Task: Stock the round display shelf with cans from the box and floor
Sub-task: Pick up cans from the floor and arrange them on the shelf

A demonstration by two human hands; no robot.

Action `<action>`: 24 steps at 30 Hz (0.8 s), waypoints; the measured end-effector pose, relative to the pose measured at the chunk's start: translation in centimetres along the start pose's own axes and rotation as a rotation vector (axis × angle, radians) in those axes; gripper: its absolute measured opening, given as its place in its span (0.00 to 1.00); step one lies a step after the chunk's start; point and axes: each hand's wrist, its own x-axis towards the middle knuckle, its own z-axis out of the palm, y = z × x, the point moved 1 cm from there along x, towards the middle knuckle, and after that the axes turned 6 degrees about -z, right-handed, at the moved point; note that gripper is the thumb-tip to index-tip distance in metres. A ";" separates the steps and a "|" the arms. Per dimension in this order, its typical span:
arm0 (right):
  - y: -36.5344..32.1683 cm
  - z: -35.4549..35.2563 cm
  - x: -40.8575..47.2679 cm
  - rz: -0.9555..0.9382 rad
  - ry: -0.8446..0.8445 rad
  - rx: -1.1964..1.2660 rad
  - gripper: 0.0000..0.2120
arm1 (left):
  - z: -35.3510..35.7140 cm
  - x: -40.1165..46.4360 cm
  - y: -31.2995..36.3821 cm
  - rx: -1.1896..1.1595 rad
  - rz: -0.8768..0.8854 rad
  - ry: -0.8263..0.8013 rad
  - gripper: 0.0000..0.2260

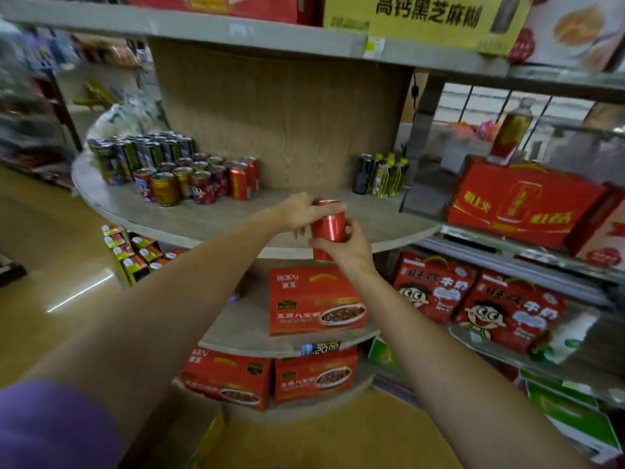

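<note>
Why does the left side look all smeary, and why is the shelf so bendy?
Head view: the left aisle is motion-blurred, the wide lens bows the round shelf, a light glares off the floor, while the red can in both hands stays fairly sharp.

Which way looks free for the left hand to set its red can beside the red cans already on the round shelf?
Probably straight left: the left hand holds the red can above bare round shelf, nothing between it and the red cans.
</note>
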 end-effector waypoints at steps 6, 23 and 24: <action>-2.4 2.8 2.5 -0.014 -0.076 0.072 0.35 | -4.9 0.9 -0.9 -0.304 -0.056 0.127 0.23; -1.6 14.6 12.6 0.061 -0.335 -0.126 0.40 | -14.3 8.7 -15.8 -0.574 -0.022 -0.208 0.22; -1.3 16.0 12.9 0.073 -0.338 -0.142 0.40 | -14.6 9.4 -17.1 -0.561 -0.018 -0.211 0.23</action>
